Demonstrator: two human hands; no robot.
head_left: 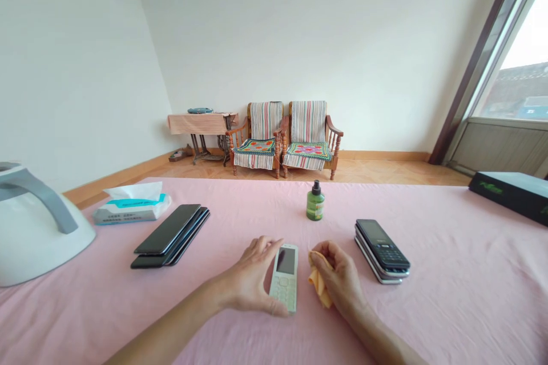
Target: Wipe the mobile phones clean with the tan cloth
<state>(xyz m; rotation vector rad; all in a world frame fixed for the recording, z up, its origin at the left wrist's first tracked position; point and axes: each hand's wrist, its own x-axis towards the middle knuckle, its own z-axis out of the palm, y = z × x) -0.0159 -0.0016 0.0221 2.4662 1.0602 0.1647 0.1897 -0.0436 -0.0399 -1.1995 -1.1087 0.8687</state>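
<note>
A white keypad mobile phone point(284, 279) lies face up on the pink cloth in front of me. My left hand point(252, 276) is at its left side, fingers apart. The thumb reaches the phone's lower edge and the index finger its upper end; no firm grip shows. Just right of the phone, my right hand point(336, 274) is closed on a crumpled yellow cloth point(319, 282). Beyond the hands stands a green spray bottle point(315, 205) with a black top. To the right is a stack of keypad phones point(381, 248), a black one on top.
Dark smartphones point(171, 231) lie stacked at left, near a tissue pack point(132, 205) and a white kettle point(38, 228) with a grey handle. A black box point(509, 194) sits at the far right. Past the pink-covered surface point(462, 308) stand two wooden armchairs point(310, 131) and a covered sewing table point(199, 124).
</note>
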